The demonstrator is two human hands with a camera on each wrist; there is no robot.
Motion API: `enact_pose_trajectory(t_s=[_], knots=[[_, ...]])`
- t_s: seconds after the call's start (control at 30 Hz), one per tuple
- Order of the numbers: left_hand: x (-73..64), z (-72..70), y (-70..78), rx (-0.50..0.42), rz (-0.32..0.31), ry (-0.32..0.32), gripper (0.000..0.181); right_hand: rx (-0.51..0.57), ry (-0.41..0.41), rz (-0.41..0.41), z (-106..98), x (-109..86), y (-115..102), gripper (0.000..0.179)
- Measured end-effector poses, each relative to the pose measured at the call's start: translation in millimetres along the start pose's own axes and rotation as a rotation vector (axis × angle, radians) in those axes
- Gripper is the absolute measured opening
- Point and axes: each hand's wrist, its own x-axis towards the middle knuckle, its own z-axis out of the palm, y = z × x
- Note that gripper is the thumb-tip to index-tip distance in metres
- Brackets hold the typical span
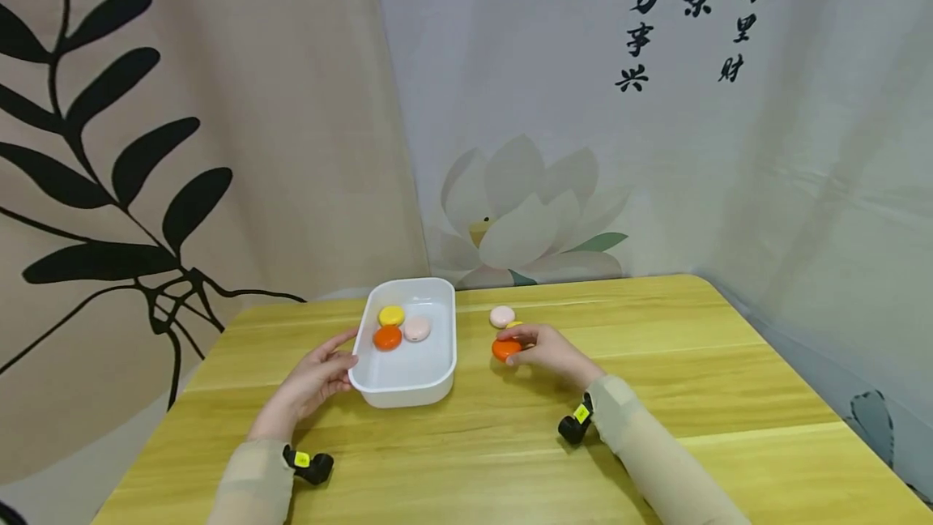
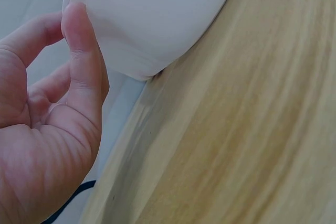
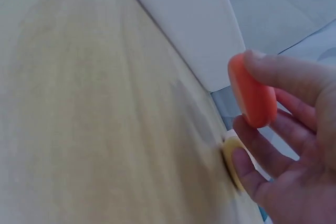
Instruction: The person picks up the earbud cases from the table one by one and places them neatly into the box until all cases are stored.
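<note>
My right hand (image 1: 548, 353) pinches an orange, rounded disc (image 3: 254, 95) between thumb and fingers, a little above the table, its shadow apart from it in the right wrist view. Just behind that hand lie a pale pink disc (image 1: 502, 316) and a yellow disc (image 3: 231, 156), the yellow one mostly covered by the fingers in the head view. At the left side of a white plastic tub (image 1: 408, 397), my left hand (image 1: 312, 383) holds the rim with thumb and fingers. Inside the tub are a yellow disc (image 1: 391, 315), an orange disc (image 1: 388, 338) and a pale pink disc (image 1: 417, 329).
The wooden table (image 1: 466, 460) has its far edge close behind the tub. A hanging cloth (image 1: 306, 104) with printed leaves, a lotus and black characters stands behind it. Each wrist carries a small black camera.
</note>
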Motion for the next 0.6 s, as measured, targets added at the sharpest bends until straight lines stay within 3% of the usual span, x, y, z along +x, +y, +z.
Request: enact_pose_trajectory(t_s=[0.6], knots=[[-1.1, -3.2, -3.3, 0.012, 0.020, -0.021, 0.068, -0.050, 0.007, -0.042, -16.9, 5.8, -13.4, 0.045]])
